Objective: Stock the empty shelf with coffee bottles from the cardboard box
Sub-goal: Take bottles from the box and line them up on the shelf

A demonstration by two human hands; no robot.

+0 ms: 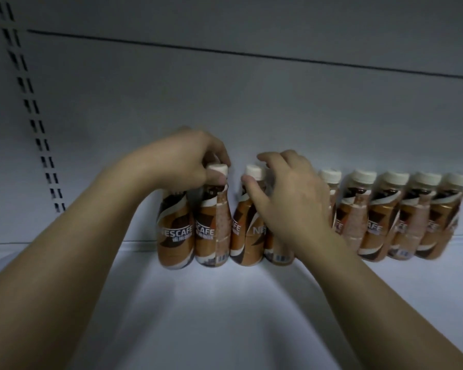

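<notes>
Bottles [372,217] line white shelf [225,316] — grey back panel [225,102].

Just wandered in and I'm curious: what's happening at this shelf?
A person is lining up coffee bottles along the back of a white shelf. The left hand grips the caps of the leftmost bottles, while the right hand rests open against the neighbouring bottles. The cardboard box is out of view.

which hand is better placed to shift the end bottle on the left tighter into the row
Left. The left hand already grips the tops of the two leftmost coffee bottles, while the right hand is spread over bottles further along the row.
</notes>
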